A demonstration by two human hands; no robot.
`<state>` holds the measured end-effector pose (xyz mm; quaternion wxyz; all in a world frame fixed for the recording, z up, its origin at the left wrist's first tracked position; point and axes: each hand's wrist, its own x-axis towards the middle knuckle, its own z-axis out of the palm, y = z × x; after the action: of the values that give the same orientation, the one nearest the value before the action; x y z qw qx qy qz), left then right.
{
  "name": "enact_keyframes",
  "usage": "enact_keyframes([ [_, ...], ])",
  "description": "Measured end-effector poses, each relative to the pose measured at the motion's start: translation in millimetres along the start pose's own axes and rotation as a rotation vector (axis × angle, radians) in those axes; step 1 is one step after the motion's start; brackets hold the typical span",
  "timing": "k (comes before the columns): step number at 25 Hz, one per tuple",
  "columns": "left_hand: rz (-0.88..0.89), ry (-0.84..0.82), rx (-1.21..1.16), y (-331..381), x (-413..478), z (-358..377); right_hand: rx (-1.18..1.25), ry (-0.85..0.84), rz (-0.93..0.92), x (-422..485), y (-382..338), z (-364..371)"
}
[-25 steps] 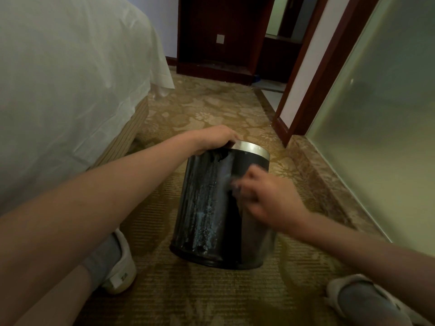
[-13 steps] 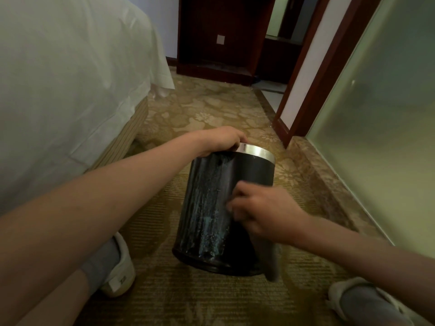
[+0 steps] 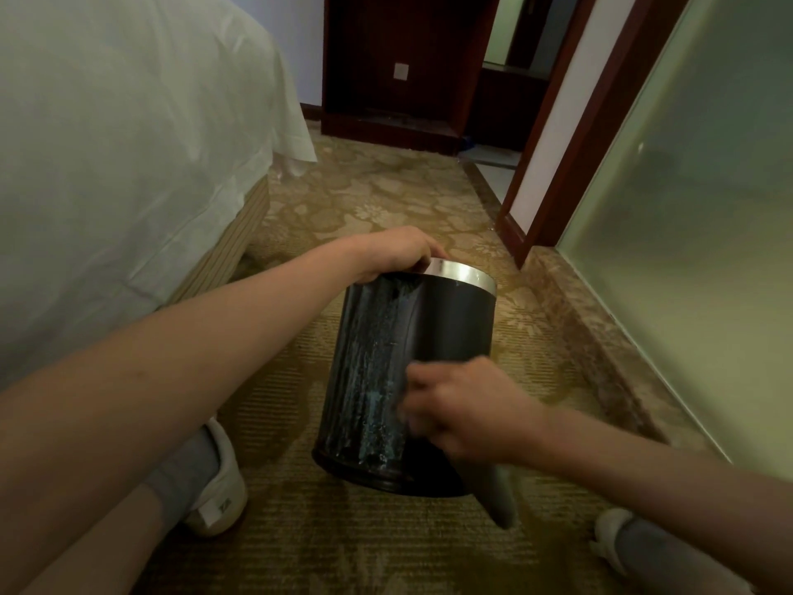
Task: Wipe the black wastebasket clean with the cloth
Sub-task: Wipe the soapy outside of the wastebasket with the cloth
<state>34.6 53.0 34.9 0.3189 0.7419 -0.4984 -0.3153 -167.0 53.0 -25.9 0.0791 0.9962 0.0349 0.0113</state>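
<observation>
Cloth (image 3: 500,496) in right hand (image 3: 467,412) against wastebasket (image 3: 446,337) side, low

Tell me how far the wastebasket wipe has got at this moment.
Done: the right part of the black wastebasket wall looks evenly dark. In hand: the left hand steadies the rim while the right hand presses the cloth low on the wall. Left: the streaky, wet-looking strip on the left; the far side is hidden.

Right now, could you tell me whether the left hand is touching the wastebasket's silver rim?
Touching. The head view shows the left hand gripping the silver rim of the wastebasket.
</observation>
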Motion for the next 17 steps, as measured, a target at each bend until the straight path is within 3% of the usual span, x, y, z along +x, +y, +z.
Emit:
enact_keyframes([
  [2, 0.011, 0.010, 0.002, 2, -2, 3, 0.038, 0.198, 0.242, 17, 22, -19],
  [4, 0.019, 0.000, -0.007, 5, -2, 6, -0.090, 0.360, 0.411, 28, 39, -29],
  [6, 0.021, -0.022, -0.003, 7, -1, 6, -0.173, 0.346, 0.367, 25, 32, -19],
  [10, 0.005, -0.042, 0.060, 5, 0, 3, -0.074, 0.074, -0.004, -14, -25, 26],
  [11, 0.017, -0.043, 0.072, 6, 0, 3, 0.001, 0.030, -0.006, -17, -27, 27],
  [13, 0.039, -0.030, 0.085, 7, -1, 5, 0.141, 0.115, 0.191, -8, -14, 12],
  [15, 0.038, -0.014, 0.094, 6, 1, 7, 0.104, 0.282, 0.367, 2, 2, 0],
  [17, 0.047, -0.029, 0.104, 5, 6, 7, -0.033, 0.330, 0.342, 4, 4, 2],
])
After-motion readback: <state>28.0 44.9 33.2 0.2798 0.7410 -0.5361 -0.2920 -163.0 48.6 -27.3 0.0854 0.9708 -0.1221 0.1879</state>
